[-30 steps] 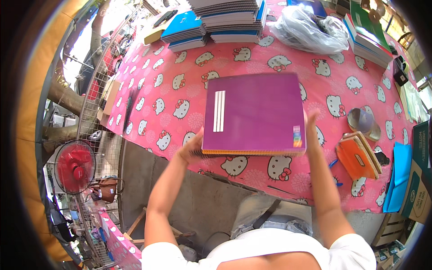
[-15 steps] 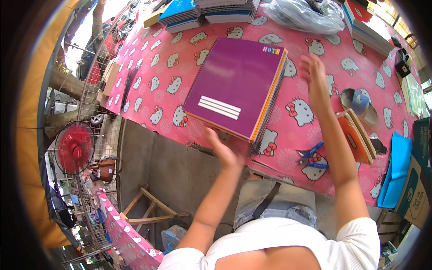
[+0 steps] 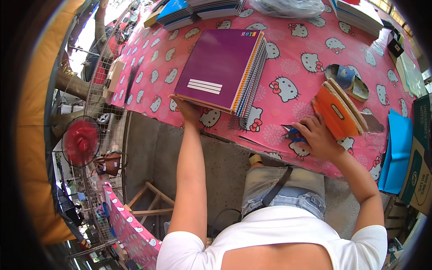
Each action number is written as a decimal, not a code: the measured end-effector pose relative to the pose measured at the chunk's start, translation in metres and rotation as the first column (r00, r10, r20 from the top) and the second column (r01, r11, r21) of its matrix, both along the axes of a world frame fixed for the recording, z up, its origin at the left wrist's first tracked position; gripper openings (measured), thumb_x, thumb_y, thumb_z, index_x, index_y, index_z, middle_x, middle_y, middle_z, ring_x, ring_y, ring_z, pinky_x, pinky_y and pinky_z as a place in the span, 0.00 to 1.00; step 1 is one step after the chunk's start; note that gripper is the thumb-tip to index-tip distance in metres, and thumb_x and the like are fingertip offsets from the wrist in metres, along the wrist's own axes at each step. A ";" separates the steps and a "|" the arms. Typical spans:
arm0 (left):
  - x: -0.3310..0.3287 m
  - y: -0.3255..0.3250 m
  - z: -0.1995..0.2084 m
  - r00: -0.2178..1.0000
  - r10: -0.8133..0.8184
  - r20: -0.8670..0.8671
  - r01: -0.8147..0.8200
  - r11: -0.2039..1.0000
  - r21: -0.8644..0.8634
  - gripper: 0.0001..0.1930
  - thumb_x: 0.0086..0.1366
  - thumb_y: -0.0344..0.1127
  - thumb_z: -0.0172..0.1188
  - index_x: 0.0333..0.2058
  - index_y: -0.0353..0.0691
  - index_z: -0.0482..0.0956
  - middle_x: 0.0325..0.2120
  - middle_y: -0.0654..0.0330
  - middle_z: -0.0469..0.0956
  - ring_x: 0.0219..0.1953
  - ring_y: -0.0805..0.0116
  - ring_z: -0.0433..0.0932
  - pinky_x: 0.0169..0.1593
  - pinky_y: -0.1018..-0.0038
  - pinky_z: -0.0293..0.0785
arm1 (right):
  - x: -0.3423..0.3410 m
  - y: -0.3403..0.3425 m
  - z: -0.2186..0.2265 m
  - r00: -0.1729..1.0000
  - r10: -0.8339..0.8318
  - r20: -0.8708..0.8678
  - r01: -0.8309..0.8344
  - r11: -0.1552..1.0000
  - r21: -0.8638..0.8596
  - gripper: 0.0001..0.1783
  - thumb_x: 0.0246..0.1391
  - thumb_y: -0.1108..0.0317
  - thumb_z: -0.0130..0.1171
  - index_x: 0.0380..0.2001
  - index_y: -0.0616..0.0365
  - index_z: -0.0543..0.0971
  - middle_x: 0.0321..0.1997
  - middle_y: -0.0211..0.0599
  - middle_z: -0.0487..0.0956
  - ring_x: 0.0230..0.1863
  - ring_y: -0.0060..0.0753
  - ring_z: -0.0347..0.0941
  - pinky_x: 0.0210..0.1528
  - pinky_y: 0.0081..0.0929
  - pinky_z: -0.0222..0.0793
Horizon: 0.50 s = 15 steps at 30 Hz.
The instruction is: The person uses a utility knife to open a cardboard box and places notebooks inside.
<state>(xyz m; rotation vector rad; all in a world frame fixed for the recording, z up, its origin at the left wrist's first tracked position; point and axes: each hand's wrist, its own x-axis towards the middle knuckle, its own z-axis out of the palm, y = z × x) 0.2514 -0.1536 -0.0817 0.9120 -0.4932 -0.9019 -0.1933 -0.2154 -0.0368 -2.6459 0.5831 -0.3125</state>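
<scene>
Purple-covered notebook stack (image 3: pixel 213 69) is supported by the pink surface (image 3: pixel 272 114), its near left corner touched by the left hand (image 3: pixel 186 108), grip not determinable, while to the stack's right a blue-handled tool (image 3: pixel 294 135) is partly covered by the right hand (image 3: pixel 318 138), fingers bent, closure not determinable.

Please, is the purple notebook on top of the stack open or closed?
Closed: the purple notebook lies with its cover flat and facing up, the left hand at its near left corner.

Nbk cover (image 3: pixel 213 63) smooth card, tbl cover (image 3: pixel 279 114) glossy plastic, bag (image 3: pixel 288 7) crinkly plastic, box (image 3: pixel 422 174) matt cardbd.
</scene>
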 end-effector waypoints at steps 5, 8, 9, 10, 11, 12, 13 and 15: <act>-0.031 0.016 0.007 0.972 0.227 0.054 -0.232 0.963 0.136 0.36 0.65 0.67 0.31 0.52 0.38 0.65 0.39 0.55 0.73 0.41 0.63 0.73 0.43 0.68 0.71 | 0.017 -0.006 0.011 0.980 -0.153 0.127 0.134 0.980 0.147 0.21 0.50 0.65 0.59 0.47 0.57 0.68 0.41 0.44 0.68 0.47 0.48 0.64 0.50 0.43 0.59; -0.047 0.046 0.008 0.629 0.621 0.468 -0.729 0.680 0.078 0.23 0.68 0.53 0.45 0.45 0.38 0.70 0.36 0.58 0.73 0.37 0.68 0.73 0.40 0.73 0.71 | 0.047 -0.014 0.024 0.974 -0.100 0.204 0.087 0.994 0.070 0.19 0.52 0.64 0.57 0.46 0.57 0.69 0.41 0.46 0.68 0.45 0.49 0.66 0.46 0.42 0.62; -0.081 0.042 0.026 0.560 0.680 0.472 -0.772 0.635 0.001 0.16 0.66 0.45 0.51 0.43 0.38 0.71 0.36 0.59 0.73 0.36 0.71 0.73 0.39 0.76 0.71 | 0.055 -0.021 0.024 0.972 -0.116 0.204 0.103 0.992 0.072 0.19 0.52 0.64 0.57 0.46 0.57 0.69 0.41 0.46 0.68 0.45 0.49 0.66 0.46 0.42 0.62; -0.116 0.045 0.048 0.471 0.746 0.470 -0.817 0.570 -0.087 0.11 0.64 0.36 0.56 0.41 0.38 0.73 0.36 0.61 0.74 0.35 0.74 0.73 0.39 0.78 0.71 | 0.064 -0.025 0.026 0.964 -0.117 0.237 0.081 0.985 0.155 0.18 0.54 0.63 0.55 0.46 0.57 0.69 0.41 0.46 0.68 0.43 0.49 0.67 0.44 0.42 0.64; -0.146 0.054 0.061 0.631 0.645 0.431 -0.692 0.719 -0.064 0.10 0.60 0.32 0.59 0.40 0.38 0.73 0.36 0.62 0.73 0.35 0.76 0.72 0.40 0.79 0.70 | 0.072 -0.028 0.028 0.957 -0.107 0.271 0.042 0.971 0.234 0.17 0.55 0.62 0.54 0.46 0.56 0.69 0.40 0.46 0.69 0.41 0.49 0.68 0.41 0.41 0.65; -0.173 0.058 0.069 0.766 0.515 0.384 -0.539 0.841 -0.053 0.12 0.57 0.27 0.62 0.40 0.39 0.73 0.36 0.63 0.73 0.36 0.78 0.72 0.40 0.80 0.70 | 0.077 -0.034 0.026 0.955 -0.092 0.282 0.027 0.973 0.228 0.17 0.55 0.62 0.54 0.46 0.56 0.69 0.40 0.46 0.69 0.41 0.49 0.68 0.41 0.41 0.65; -0.192 0.058 0.069 0.782 0.414 0.466 -0.467 0.884 -0.002 0.14 0.55 0.26 0.64 0.40 0.39 0.73 0.36 0.63 0.73 0.35 0.77 0.71 0.41 0.80 0.70 | 0.082 -0.041 0.017 0.949 -0.101 0.300 0.036 0.976 0.216 0.16 0.56 0.60 0.52 0.45 0.56 0.69 0.40 0.46 0.69 0.40 0.49 0.69 0.40 0.41 0.66; -0.215 0.055 0.076 0.601 0.279 0.749 -0.455 0.890 0.034 0.17 0.52 0.27 0.67 0.40 0.38 0.72 0.35 0.64 0.74 0.34 0.76 0.72 0.41 0.78 0.70 | 0.086 -0.059 0.012 0.966 -0.132 0.220 0.093 0.980 0.178 0.16 0.58 0.58 0.50 0.44 0.57 0.69 0.39 0.44 0.70 0.40 0.47 0.70 0.40 0.41 0.67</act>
